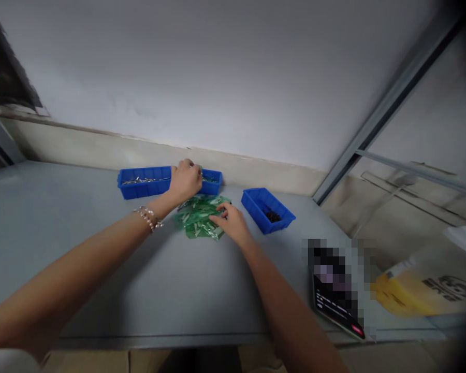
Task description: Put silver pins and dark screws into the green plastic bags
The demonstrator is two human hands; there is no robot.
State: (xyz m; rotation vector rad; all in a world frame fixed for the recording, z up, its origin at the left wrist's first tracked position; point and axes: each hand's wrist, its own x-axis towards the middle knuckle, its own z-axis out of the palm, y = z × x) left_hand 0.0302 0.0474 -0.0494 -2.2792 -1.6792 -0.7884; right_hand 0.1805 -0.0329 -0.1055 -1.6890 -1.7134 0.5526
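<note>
Blue bins (145,189), green packets (204,228), grey table (186,290).

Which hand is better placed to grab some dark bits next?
Probably your right hand: it is at the green packets, on the side nearest the bin of dark bits. Your left hand is farther off, beyond the packets, and would likely have to reach across the right.

In front of you, glossy green see-through packets (202,216) are lying on the desk (194,290), overlapping in a crumpled pile.
</note>
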